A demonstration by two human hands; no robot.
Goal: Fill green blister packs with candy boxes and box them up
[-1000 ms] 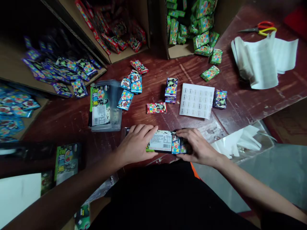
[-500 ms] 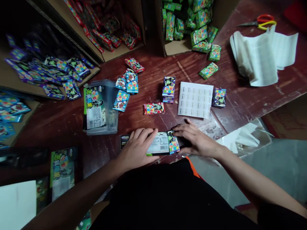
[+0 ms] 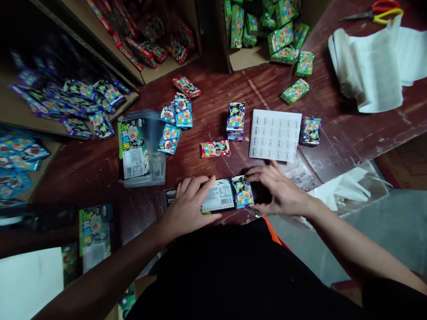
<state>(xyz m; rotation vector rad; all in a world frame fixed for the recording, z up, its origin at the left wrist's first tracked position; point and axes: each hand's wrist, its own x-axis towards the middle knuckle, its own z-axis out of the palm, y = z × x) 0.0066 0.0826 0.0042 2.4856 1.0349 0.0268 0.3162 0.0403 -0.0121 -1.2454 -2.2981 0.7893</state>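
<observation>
A flat clear packet (image 3: 223, 195) with a printed backing card and a barcode label lies at the table's near edge. A purple candy box (image 3: 243, 192) shows through its right half. My left hand (image 3: 188, 205) lies on the packet's left end with fingers curled over it. My right hand (image 3: 279, 192) grips the packet's right end, fingers bent around it. A white sticker sheet (image 3: 275, 135) lies just beyond my right hand, with a red candy box (image 3: 215, 149) to its left.
Open cardboard cartons hold red boxes (image 3: 147, 42), green boxes (image 3: 267, 26), purple boxes (image 3: 70, 102) and blue boxes (image 3: 16, 155). A stack of empty clear packets (image 3: 142, 149), loose blue boxes (image 3: 175, 120), a purple stack (image 3: 235, 121), white paper strips (image 3: 373, 66) and scissors (image 3: 376, 11) lie on the table.
My right hand slid rightward to the packet's end, uncovering the purple box inside. My left hand stayed on the left end. The view shifted slightly.
</observation>
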